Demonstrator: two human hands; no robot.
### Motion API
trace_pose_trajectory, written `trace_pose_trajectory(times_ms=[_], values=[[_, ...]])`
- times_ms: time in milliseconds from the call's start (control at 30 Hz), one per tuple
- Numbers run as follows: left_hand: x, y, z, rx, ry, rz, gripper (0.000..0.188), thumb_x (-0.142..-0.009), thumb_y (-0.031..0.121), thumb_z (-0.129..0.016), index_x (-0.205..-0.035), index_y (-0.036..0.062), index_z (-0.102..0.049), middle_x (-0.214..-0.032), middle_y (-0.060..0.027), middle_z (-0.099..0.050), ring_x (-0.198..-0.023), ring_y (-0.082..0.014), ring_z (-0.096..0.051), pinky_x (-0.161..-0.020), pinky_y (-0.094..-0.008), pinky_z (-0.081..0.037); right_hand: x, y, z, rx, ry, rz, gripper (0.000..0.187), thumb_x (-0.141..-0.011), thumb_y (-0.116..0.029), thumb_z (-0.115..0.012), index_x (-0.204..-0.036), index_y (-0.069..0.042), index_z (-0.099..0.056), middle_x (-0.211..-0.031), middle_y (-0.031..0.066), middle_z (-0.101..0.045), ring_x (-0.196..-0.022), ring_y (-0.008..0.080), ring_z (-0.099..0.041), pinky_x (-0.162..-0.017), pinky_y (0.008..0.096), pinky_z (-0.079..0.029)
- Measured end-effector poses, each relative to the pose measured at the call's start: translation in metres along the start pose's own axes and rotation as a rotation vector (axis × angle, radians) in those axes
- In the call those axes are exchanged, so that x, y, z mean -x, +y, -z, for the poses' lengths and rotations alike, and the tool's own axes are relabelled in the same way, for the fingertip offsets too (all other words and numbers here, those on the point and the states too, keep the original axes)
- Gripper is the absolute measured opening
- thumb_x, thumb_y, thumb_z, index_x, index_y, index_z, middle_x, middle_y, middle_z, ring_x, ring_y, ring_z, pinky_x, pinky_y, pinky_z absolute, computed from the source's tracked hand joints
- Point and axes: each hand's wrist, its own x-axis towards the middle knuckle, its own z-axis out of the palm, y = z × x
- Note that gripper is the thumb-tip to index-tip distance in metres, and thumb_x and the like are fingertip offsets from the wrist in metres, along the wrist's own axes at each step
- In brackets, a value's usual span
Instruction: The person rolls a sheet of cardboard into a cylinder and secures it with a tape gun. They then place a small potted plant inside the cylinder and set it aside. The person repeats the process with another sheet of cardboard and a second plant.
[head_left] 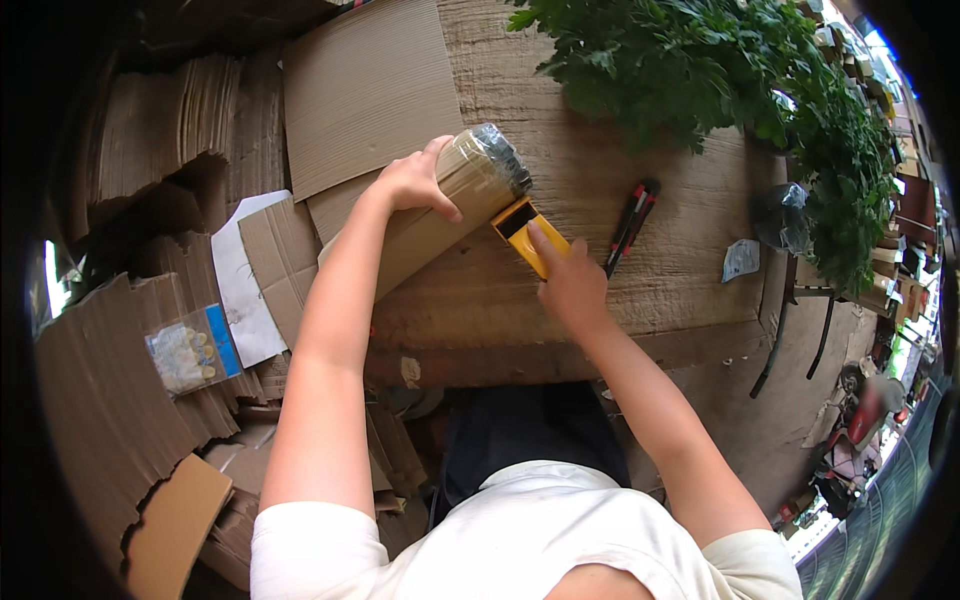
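A long brown cardboard package lies slantwise on the wooden table, its far end wrapped in shiny clear tape. My left hand grips it from the left near that end, thumb over the top and fingers bent round the side. In my right hand is a yellow flat tool with a black band, index finger stretched along it. Its front edge is close against the package's right side; whether it touches, I cannot tell. Just right of this hand lies a red and black utility knife.
Leafy green plants spread over the table's far right. Flat cardboard sheets lie at the far left, with stacks of cardboard alongside. A small bag of parts rests on them. A clear plastic scrap is near the right edge.
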Motion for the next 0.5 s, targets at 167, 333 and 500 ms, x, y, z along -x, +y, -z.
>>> trace_pose_trajectory(times_ms=[167,333,500], values=[[-0.018,-0.021,0.012,0.189,-0.117,-0.050,0.120,-0.039,0.040,-0.081,-0.140,0.0177,-0.020,-0.123,-0.0172,-0.052,-0.115,-0.0326,-0.048,-0.097,-0.0372,-0.040,-0.009,-0.013,0.016,-0.038,-0.167,-0.086,0.081,-0.066,-0.012,-0.068,-0.135,-0.038,-0.035,-0.090,0.0162,-0.047,-0.067,0.0304,-0.058,-0.058,0.0387,-0.050],[-0.004,-0.008,0.011,0.102,-0.087,-0.081,0.115,-0.043,0.038,-0.081,-0.139,0.0192,-0.021,-0.119,-0.0179,-0.054,-0.112,-0.0341,-0.050,-0.097,-0.0379,-0.039,0.007,-0.013,0.007,-0.099,-0.143,-0.147,0.082,-0.065,-0.013,-0.069,-0.134,-0.039,-0.034,-0.091,0.0171,-0.046,-0.071,0.0325,-0.058,-0.063,0.0400,-0.050],[0.024,0.000,-0.049,0.185,-0.143,-0.170,0.113,-0.044,0.043,-0.080,-0.137,0.0120,-0.025,-0.114,-0.0207,-0.056,-0.107,-0.0353,-0.053,-0.094,-0.0380,-0.041,0.084,-0.001,0.012,-0.095,-0.096,-0.244,0.083,-0.061,-0.011,-0.068,-0.133,-0.038,-0.038,-0.085,0.0147,-0.046,-0.073,0.0336,-0.056,-0.063,0.0409,-0.049]])
